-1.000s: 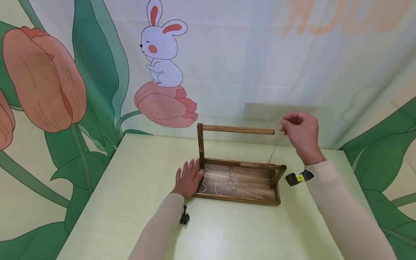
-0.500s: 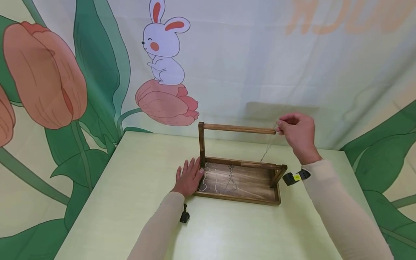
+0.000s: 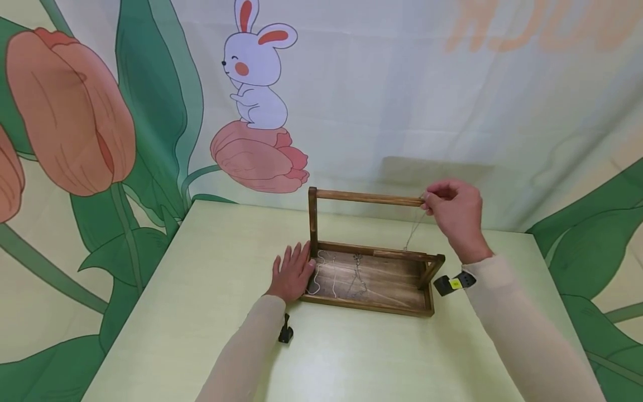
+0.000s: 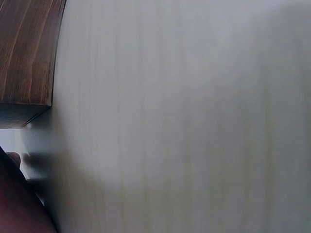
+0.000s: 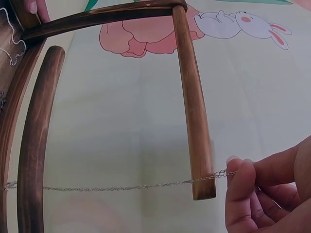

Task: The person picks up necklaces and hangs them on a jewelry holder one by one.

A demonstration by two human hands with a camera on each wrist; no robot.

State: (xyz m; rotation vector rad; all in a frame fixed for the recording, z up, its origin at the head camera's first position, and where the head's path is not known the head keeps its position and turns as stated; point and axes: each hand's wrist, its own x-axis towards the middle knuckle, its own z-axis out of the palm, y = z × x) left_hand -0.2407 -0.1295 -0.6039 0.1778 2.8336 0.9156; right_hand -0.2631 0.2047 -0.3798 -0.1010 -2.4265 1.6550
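Silver chain [image 5: 116, 188] hangs at the rod's [image 5: 194, 97] three o'clock tip, its end pinched in the right grip [image 3: 456, 215]; the left grip [image 3: 291, 276], fingers outstretched, rests against the stand's [image 3: 366, 306] nine o'clock end. Probably light, limp: best held by end links.

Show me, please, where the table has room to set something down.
The table is bare in front of the wooden stand, and between the left hand and the table's left edge. Crowded: the left of the tray, with strands, and the upper bar's tip, where the right hand pinches a chain.
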